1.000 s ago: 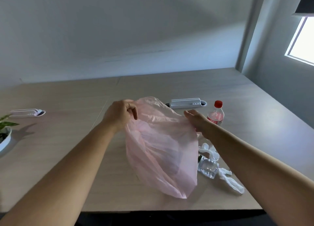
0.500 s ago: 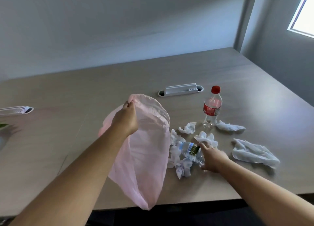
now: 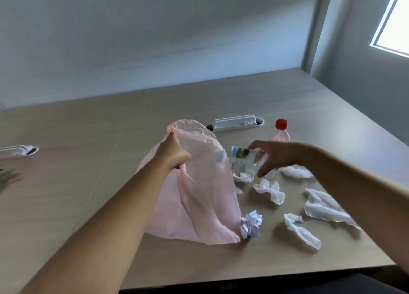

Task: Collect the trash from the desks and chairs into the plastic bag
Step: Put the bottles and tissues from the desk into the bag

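Note:
My left hand point(image 3: 173, 153) grips the rim of a thin pink plastic bag point(image 3: 199, 200) and holds it up over the desk, mouth facing right. My right hand point(image 3: 273, 157) holds a crushed clear water bottle point(image 3: 240, 160) with a green label, its end at the bag's mouth. On the desk to the right lie several crumpled white tissues point(image 3: 271, 191), a crumpled paper ball point(image 3: 251, 224) against the bag's bottom, and a clear plastic wrapper point(image 3: 325, 207). A red-capped bottle point(image 3: 280, 131) stands behind my right hand, partly hidden.
The wooden desk point(image 3: 88, 183) reaches to the grey wall. A white cable-port cover point(image 3: 235, 123) sits behind the bag, another point(image 3: 18, 151) at far left. The desk's front edge runs near the bottom right, and a window is at top right.
My right hand let go of the bag, grasped the crushed bottle on the desk, then lifted it left to the bag's mouth. My left hand kept holding the bag up.

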Demonstrator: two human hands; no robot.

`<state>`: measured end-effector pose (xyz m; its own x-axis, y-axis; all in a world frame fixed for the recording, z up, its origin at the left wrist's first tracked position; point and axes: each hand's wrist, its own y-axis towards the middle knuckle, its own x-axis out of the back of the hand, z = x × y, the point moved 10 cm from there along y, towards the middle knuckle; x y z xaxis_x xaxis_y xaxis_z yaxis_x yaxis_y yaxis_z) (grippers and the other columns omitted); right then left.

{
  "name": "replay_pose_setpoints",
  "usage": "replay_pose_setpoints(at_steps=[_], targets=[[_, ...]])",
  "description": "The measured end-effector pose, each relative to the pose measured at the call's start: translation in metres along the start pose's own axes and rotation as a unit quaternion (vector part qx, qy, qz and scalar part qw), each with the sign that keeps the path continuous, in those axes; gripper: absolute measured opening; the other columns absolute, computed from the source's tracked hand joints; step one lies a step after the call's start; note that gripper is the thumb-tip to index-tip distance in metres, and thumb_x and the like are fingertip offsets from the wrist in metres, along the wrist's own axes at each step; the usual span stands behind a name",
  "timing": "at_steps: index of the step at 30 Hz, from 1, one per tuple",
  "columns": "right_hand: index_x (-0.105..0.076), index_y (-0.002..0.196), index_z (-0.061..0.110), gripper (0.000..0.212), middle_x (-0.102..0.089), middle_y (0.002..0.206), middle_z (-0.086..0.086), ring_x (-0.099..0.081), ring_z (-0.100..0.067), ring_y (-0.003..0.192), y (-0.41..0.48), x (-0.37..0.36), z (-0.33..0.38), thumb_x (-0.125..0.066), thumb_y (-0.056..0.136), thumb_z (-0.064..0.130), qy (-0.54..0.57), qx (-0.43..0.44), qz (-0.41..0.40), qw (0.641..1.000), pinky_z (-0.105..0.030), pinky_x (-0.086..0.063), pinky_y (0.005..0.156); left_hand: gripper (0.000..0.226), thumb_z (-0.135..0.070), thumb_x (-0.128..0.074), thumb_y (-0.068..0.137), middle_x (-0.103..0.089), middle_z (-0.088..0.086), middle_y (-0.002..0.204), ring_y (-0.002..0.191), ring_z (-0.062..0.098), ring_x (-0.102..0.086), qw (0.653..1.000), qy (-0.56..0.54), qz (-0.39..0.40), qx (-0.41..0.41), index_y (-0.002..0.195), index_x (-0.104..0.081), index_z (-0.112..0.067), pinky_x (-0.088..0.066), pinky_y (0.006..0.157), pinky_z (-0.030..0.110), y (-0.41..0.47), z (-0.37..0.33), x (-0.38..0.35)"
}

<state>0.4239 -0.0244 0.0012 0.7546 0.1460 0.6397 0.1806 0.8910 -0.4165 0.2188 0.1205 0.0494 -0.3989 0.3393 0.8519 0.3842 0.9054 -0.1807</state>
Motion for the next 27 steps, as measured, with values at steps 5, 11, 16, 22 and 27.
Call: replay_pose_setpoints(at_steps=[5, 11, 16, 22, 27], targets=[[-0.040, 0.137, 0.014, 0.077, -0.060, 0.113, -0.012, -0.058, -0.024, 0.082, 0.050, -0.107, 0.024, -0.080, 0.072, 0.023, 0.008, -0.013, 0.049, 0.999, -0.037, -0.052, 0.075, 0.090, -0.007, -0.053, 0.081, -0.052, 0.016, 0.132, 0.097, 0.026, -0.054, 0.999, -0.021, 0.014, -0.040, 0.153, 0.001, -0.017, -0.047, 0.075, 0.030, -0.011, -0.011, -0.017], [-0.033, 0.138, 0.012, 0.084, -0.048, 0.134, -0.015, -0.052, -0.032, 0.118, 0.072, -0.149, -0.008, -0.077, 0.072, 0.040, -0.091, -0.041, -0.059, 0.993, -0.033, -0.043, 0.095, 0.083, -0.004, -0.054, 0.078, -0.039, 0.010, 0.149, 0.123, 0.025, -0.049, 0.988, 0.035, 0.122, -0.089, 0.152, -0.017, -0.018, -0.045, 0.100, 0.034, -0.018, 0.008, -0.040], [-0.019, 0.149, 0.018, 0.089, -0.033, 0.149, -0.013, -0.040, -0.030, 0.131, 0.068, -0.171, 0.006, -0.072, 0.078, 0.024, -0.080, 0.013, -0.003, 0.997, -0.032, -0.036, 0.106, 0.088, -0.004, -0.051, 0.078, -0.032, 0.004, 0.154, 0.119, 0.024, -0.053, 0.988, 0.001, 0.147, -0.054, 0.153, -0.009, -0.022, -0.048, 0.096, 0.035, -0.016, 0.027, -0.054], [-0.068, 0.099, 0.020, 0.019, -0.071, 0.092, 0.000, -0.066, -0.022, 0.086, 0.029, -0.052, 0.054, -0.059, 0.083, 0.024, -0.159, 0.133, -0.193, 0.959, -0.031, -0.052, 0.071, 0.089, -0.008, -0.052, 0.079, -0.032, 0.002, 0.155, 0.128, 0.021, -0.047, 0.994, -0.025, 0.083, -0.068, 0.153, -0.006, -0.025, -0.042, 0.099, 0.027, -0.005, 0.014, -0.041], [-0.062, 0.113, 0.019, 0.030, -0.057, 0.123, -0.004, -0.051, -0.027, 0.115, 0.001, 0.088, 0.046, -0.057, 0.085, 0.030, -0.257, 0.082, -0.410, 0.871, -0.033, -0.042, 0.084, 0.086, -0.005, -0.049, 0.082, -0.032, 0.003, 0.154, 0.118, 0.025, -0.053, 0.992, -0.041, 0.071, -0.100, 0.154, -0.005, -0.022, -0.043, 0.093, 0.030, -0.005, -0.009, -0.045]])
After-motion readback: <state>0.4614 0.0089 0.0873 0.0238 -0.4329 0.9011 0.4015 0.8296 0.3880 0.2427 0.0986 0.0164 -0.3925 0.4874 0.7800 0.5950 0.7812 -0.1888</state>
